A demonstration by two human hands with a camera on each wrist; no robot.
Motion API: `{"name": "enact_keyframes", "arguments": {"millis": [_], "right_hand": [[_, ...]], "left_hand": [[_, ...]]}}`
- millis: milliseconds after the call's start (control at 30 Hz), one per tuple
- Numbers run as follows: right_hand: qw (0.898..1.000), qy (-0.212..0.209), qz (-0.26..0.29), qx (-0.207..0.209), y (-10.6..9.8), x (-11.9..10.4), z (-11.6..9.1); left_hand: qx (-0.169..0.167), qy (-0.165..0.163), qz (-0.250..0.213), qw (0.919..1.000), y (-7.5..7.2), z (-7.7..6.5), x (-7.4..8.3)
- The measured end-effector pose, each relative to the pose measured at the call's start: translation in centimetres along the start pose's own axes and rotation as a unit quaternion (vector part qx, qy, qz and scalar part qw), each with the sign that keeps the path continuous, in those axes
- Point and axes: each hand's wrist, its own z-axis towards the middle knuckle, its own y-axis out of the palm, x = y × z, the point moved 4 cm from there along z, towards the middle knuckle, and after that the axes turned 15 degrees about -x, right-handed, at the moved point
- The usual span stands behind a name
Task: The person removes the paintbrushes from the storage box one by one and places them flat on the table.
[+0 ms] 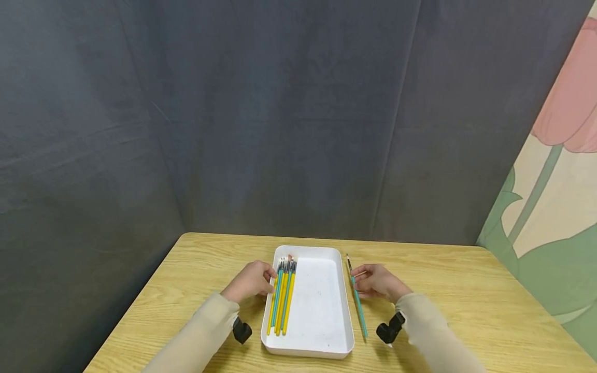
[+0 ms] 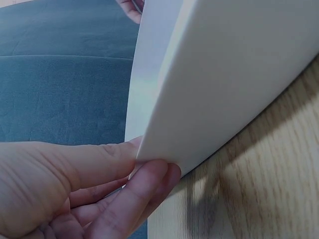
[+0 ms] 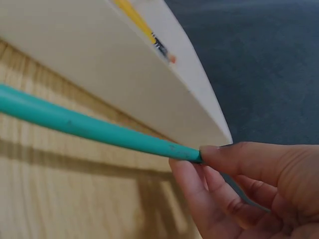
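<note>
A white rectangular tray (image 1: 322, 311) lies on the wooden table. Along its left side, several paintbrushes (image 1: 282, 298) with yellow and teal handles lie side by side, bristles at the far end. My left hand (image 1: 252, 282) pinches the tray's left rim between thumb and fingers; the left wrist view shows the tray wall (image 2: 219, 84) between them. Just outside the tray's right wall, my right hand (image 1: 375, 281) pinches a teal paintbrush (image 1: 359, 311) near its ferrule, the bristles pointing away. In the right wrist view the teal handle (image 3: 94, 126) casts a shadow on the table.
The light wooden table (image 1: 466, 300) extends to both sides of the tray. Behind it hangs a dark grey cloth (image 1: 289, 119). A wall with a painted tulip (image 1: 566, 98) stands at the right. Each wrist carries a small black camera.
</note>
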Motion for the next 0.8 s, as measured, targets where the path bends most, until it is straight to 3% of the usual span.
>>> {"name": "enact_keyframes", "arguments": {"millis": [267, 800], "right_hand": [[1.0, 0.006, -0.001, 0.013, 0.4, 1.2, 0.6], [0.997, 0.031, -0.028, 0.057, 1.0, 1.3, 1.1]], "left_hand": [[0.003, 0.002, 0.002, 1.0, 0.0, 0.0, -0.1], [0.002, 0.009, -0.001, 1.0, 0.0, 0.0, -0.3]]}}
